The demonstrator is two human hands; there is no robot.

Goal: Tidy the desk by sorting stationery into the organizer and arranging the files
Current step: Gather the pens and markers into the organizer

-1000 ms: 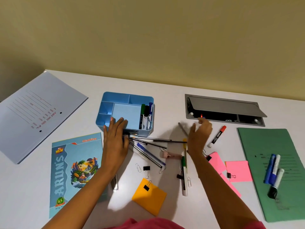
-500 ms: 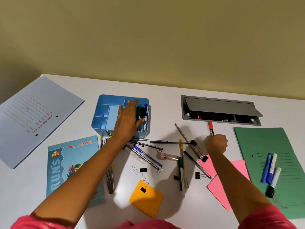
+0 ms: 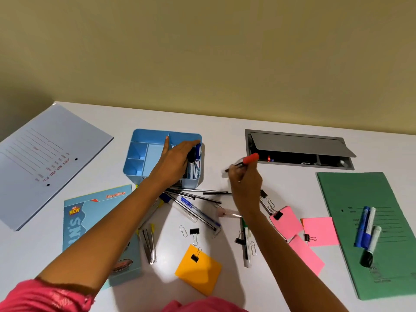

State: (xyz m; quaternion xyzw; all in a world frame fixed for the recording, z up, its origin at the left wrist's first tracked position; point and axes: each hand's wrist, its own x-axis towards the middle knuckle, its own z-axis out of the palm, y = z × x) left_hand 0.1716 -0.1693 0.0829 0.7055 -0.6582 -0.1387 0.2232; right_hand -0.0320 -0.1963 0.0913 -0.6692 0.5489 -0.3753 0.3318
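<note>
Right hand (image 3: 245, 185) gripping a red-capped marker (image 3: 246, 160) above the desk (image 3: 225, 136), just right of the blue organizer (image 3: 144, 154), left hand (image 3: 177, 161) spread flat over its marker compartment, pens (image 3: 193, 203) scattered below, green file (image 3: 360, 199) at right.

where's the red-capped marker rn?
Head view, right of centre: the red-capped marker is held off the desk in the right hand, between the blue organizer and the grey cable hatch.
</note>
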